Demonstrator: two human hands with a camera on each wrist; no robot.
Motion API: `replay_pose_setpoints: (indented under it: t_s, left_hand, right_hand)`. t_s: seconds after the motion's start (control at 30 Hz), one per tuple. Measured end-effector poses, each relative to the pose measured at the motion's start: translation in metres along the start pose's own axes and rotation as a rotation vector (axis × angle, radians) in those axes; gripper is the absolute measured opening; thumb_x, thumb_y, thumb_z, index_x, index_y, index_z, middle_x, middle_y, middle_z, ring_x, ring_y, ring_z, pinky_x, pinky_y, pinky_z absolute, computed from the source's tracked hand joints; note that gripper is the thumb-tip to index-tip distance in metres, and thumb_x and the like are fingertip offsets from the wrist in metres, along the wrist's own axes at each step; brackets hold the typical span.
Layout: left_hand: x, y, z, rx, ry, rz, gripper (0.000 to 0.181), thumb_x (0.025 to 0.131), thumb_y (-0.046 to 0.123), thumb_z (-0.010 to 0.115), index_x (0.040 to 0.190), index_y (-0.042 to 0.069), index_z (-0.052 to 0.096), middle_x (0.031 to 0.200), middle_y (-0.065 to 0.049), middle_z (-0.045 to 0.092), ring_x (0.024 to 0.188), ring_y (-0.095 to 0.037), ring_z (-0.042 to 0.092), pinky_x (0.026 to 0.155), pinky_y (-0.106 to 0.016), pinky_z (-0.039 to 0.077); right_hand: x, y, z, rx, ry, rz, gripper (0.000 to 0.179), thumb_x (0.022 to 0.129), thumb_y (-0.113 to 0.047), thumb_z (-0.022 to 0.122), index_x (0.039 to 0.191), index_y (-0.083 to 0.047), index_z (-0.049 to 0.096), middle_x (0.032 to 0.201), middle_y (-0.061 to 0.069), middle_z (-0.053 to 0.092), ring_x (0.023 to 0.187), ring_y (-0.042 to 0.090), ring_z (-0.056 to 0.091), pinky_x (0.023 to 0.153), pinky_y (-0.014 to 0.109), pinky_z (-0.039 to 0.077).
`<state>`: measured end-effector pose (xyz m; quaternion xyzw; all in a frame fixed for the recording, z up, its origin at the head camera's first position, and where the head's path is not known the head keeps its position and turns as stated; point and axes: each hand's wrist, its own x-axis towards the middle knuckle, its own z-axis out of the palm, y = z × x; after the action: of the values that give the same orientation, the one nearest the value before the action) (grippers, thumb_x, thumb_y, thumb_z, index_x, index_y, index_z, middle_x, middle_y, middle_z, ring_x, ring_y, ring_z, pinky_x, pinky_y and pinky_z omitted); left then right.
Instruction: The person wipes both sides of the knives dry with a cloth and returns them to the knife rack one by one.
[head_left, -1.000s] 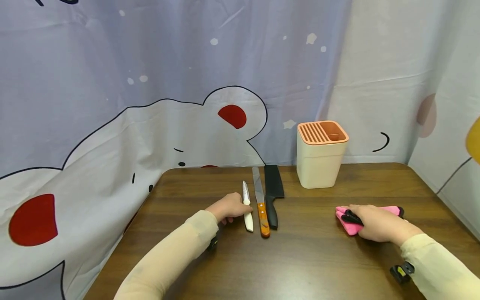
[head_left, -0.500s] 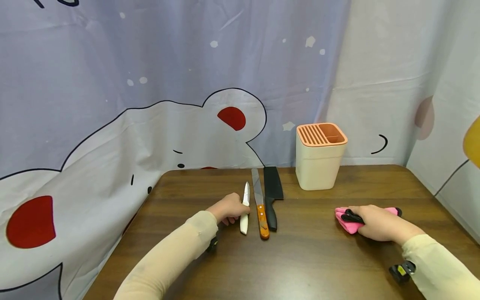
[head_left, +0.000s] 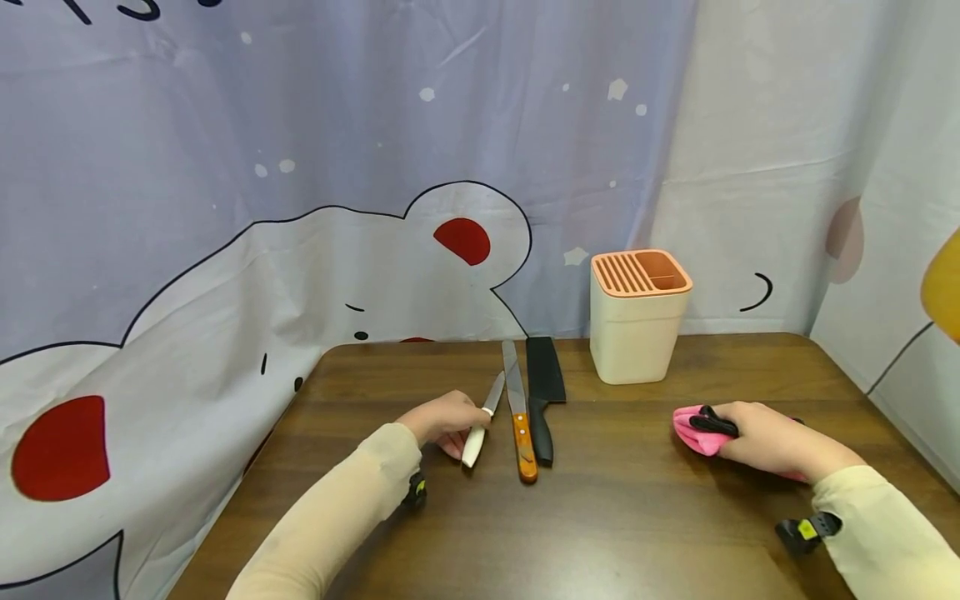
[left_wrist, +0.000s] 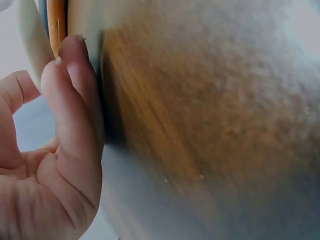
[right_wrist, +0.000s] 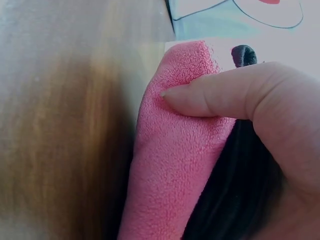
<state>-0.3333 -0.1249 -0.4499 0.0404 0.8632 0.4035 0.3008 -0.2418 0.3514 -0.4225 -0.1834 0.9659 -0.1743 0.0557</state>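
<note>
My left hand [head_left: 448, 419] pinches the white handle of a small paring knife [head_left: 472, 447] between thumb and fingers. Its blade slants up to the right, the tip close to the long wooden-handled knife [head_left: 524, 446]. Beside that lies a black cleaver [head_left: 546, 371]. In the left wrist view the pale handle [left_wrist: 31, 37] shows at the fingertips, the other fingers curled beneath. On the right side of the table, my right hand [head_left: 772, 437] grips a folded pink cloth [head_left: 690, 432] with black parts. The thumb presses on the fuzzy pink cloth [right_wrist: 170, 155] in the right wrist view.
A cream knife holder [head_left: 637, 346] with an orange slotted top stands at the back of the wooden table [head_left: 592, 517], right of the cleaver. A printed curtain [head_left: 360, 108] hangs behind the table's back edge.
The paring knife has turned, its handle end swinging left and its tip right, as my left hand shifted slightly left. My right hand has gathered the pink cloth more tightly.
</note>
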Motion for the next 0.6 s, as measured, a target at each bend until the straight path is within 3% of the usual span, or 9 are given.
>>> replay_pose_setpoints:
  t_s: [0.17,0.33,0.43,0.6]
  left_hand:
    - [0.006,-0.006,-0.004,-0.103,-0.086,0.032,0.022,0.094,0.024,0.064,0.099,0.003,0.063,0.069,-0.007,0.061,0.051,-0.016,0.06,0.044,-0.026,0.054]
    - [0.008,-0.016,-0.006,-0.28,-0.147,0.072,0.026,0.099,0.021,0.063,0.116,0.003,0.057,0.079,-0.011,0.069,0.061,-0.019,0.071,0.05,-0.029,0.059]
    - [0.003,-0.021,-0.005,-0.376,-0.157,0.093,0.032,0.102,0.021,0.062,0.125,0.002,0.052,0.082,-0.011,0.07,0.065,-0.019,0.073,0.053,-0.03,0.061]
    - [-0.009,-0.02,0.002,-0.497,-0.183,0.159,0.039,0.105,0.021,0.058,0.136,0.002,0.045,0.086,-0.009,0.072,0.068,-0.018,0.075,0.058,-0.033,0.063]
  right_hand:
    - [-0.001,0.004,-0.006,-0.014,0.051,-0.035,0.04,0.081,-0.01,0.074,0.12,-0.002,0.07,0.11,0.014,0.074,0.1,0.028,0.069,0.088,0.051,0.057]
    - [-0.002,-0.002,-0.013,-0.012,0.103,-0.029,0.041,0.085,-0.006,0.067,0.125,0.0,0.064,0.114,0.019,0.072,0.105,0.033,0.069,0.091,0.057,0.056]
    - [-0.003,-0.009,-0.018,0.0,0.124,-0.035,0.041,0.089,-0.007,0.066,0.128,-0.002,0.059,0.114,0.017,0.071,0.102,0.03,0.068,0.088,0.051,0.056]
    - [-0.002,-0.026,-0.03,0.02,0.169,-0.091,0.038,0.088,-0.003,0.064,0.124,-0.006,0.05,0.1,0.009,0.067,0.085,0.019,0.059,0.073,0.033,0.05]
